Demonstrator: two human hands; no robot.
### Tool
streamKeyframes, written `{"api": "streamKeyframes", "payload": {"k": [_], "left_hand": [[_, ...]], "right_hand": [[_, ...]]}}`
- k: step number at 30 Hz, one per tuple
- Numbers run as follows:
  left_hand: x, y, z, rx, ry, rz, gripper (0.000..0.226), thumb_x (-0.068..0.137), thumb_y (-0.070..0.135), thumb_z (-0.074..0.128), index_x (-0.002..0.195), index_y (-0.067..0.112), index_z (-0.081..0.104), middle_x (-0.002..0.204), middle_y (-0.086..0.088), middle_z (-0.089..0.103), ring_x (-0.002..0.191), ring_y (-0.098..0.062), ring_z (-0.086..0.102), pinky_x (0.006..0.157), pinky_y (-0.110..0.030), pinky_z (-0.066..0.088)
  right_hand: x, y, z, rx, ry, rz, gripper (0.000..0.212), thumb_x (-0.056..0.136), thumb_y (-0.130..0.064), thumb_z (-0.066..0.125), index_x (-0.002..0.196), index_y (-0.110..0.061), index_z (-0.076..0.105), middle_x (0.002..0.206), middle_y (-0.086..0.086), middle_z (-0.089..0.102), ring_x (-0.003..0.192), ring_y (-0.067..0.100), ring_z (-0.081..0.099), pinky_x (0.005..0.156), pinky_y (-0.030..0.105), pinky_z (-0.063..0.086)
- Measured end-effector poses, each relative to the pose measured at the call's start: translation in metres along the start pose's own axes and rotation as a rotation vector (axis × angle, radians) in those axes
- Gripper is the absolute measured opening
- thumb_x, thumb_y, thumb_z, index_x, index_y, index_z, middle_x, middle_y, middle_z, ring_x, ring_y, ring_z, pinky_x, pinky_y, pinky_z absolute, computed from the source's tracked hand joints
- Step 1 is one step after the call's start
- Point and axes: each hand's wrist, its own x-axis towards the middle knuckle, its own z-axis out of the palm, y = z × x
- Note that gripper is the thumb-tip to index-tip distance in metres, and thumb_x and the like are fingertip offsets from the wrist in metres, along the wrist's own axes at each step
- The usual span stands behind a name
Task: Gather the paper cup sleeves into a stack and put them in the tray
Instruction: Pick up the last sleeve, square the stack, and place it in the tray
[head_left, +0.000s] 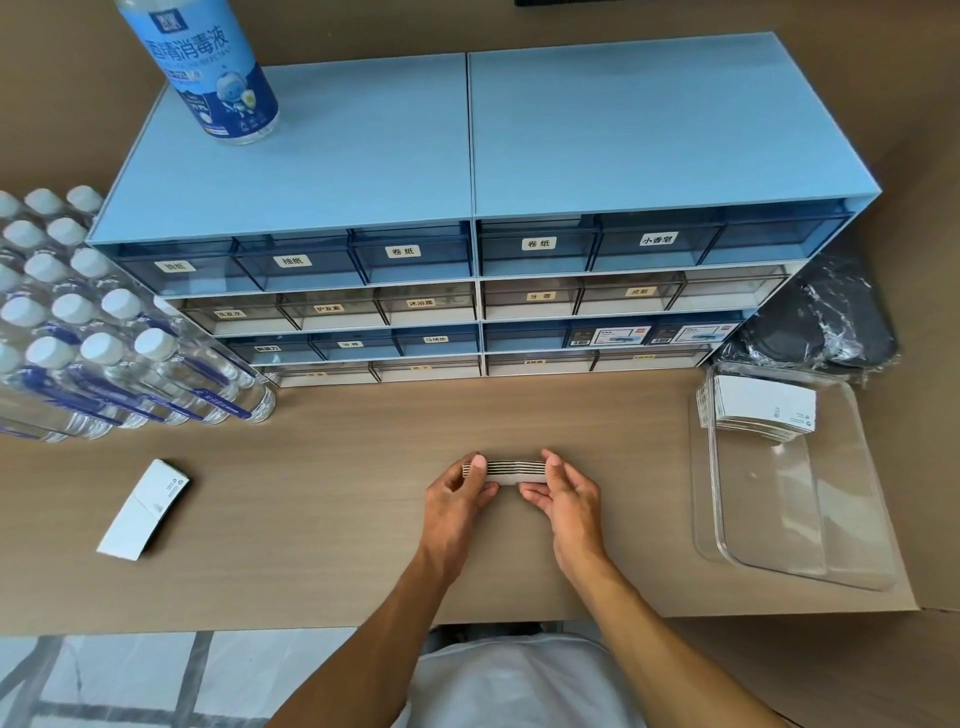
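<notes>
Both hands on it now — left hand (460, 488) and right hand (563, 491) have their fingers clamped on the ends of the sleeve stack (511, 469), mid-table toward the near edge. Light, stiff card, likely to fan out — best squeezed at both ends. Palms face in, wrists low. The tray (852, 525) waits by the table's right edge

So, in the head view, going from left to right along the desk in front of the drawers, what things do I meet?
Loose sleeves → left hand → held stack of sleeves → right hand → clear tray, with a sleeve pile at its far end.
</notes>
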Motion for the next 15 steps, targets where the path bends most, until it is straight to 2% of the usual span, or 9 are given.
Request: {"api": "streamKeyframes", "payload": {"k": [3, 5, 8, 11, 13, 15], "left_hand": [[-0.003, 0.002, -0.007, 0.204, -0.061, 0.052, 0.04, 0.082, 0.011, 0.079, 0.121, 0.014, 0.068, 0.108, -0.013, 0.072, 0.097, -0.018, 0.067, 0.092, -0.033, 0.054], [-0.005, 0.004, -0.009, 0.227, -0.052, 0.073, 0.036, 0.083, 0.001, 0.075, 0.117, 0.009, 0.069, 0.108, -0.014, 0.074, 0.099, -0.024, 0.069, 0.091, -0.035, 0.056], [-0.006, 0.011, -0.006, 0.229, -0.014, 0.082, 0.026, 0.084, 0.002, 0.074, 0.11, 0.005, 0.07, 0.104, -0.017, 0.075, 0.094, -0.029, 0.071, 0.084, -0.039, 0.06], [-0.006, 0.016, -0.002, 0.251, 0.029, 0.104, 0.02, 0.082, 0.004, 0.077, 0.102, 0.005, 0.072, 0.09, -0.004, 0.079, 0.078, -0.011, 0.073, 0.066, -0.019, 0.056], [-0.006, 0.016, 0.0, 0.246, 0.045, 0.093, 0.018, 0.081, 0.006, 0.078, 0.098, 0.006, 0.073, 0.085, -0.002, 0.079, 0.073, -0.008, 0.073, 0.062, -0.017, 0.054], [-0.006, 0.016, 0.0, 0.239, 0.071, 0.066, 0.017, 0.081, 0.01, 0.08, 0.096, 0.008, 0.074, 0.085, -0.004, 0.079, 0.072, -0.011, 0.073, 0.06, -0.02, 0.055]], "right_hand": [[0.001, 0.0, -0.003, 0.028, -0.026, 0.011, 0.03, 0.099, -0.02, 0.053, 0.121, -0.002, 0.062, 0.084, 0.015, 0.069, 0.07, 0.025, 0.069, 0.072, 0.028, 0.062], [0.001, -0.001, -0.006, 0.032, -0.061, 0.005, 0.028, 0.097, -0.016, 0.058, 0.121, -0.002, 0.062, 0.088, 0.01, 0.069, 0.074, 0.026, 0.069, 0.074, 0.028, 0.062], [-0.002, -0.003, -0.012, -0.005, -0.159, -0.024, 0.025, 0.091, -0.005, 0.064, 0.117, -0.007, 0.063, 0.093, 0.009, 0.072, 0.079, 0.021, 0.071, 0.077, 0.028, 0.06], [-0.004, -0.01, -0.016, -0.113, -0.177, -0.085, 0.019, 0.092, 0.002, 0.061, 0.104, -0.011, 0.069, 0.091, 0.009, 0.072, 0.064, 0.011, 0.062, 0.06, 0.023, 0.054], [-0.002, -0.015, -0.018, -0.21, -0.144, -0.118, 0.016, 0.092, -0.003, 0.062, 0.097, -0.016, 0.071, 0.085, 0.001, 0.075, 0.057, 0.004, 0.059, 0.049, 0.02, 0.046], [-0.001, -0.019, -0.019, -0.248, -0.131, -0.142, 0.011, 0.09, -0.008, 0.065, 0.093, -0.016, 0.072, 0.079, -0.006, 0.077, 0.061, -0.001, 0.065, 0.047, 0.015, 0.043]]}}
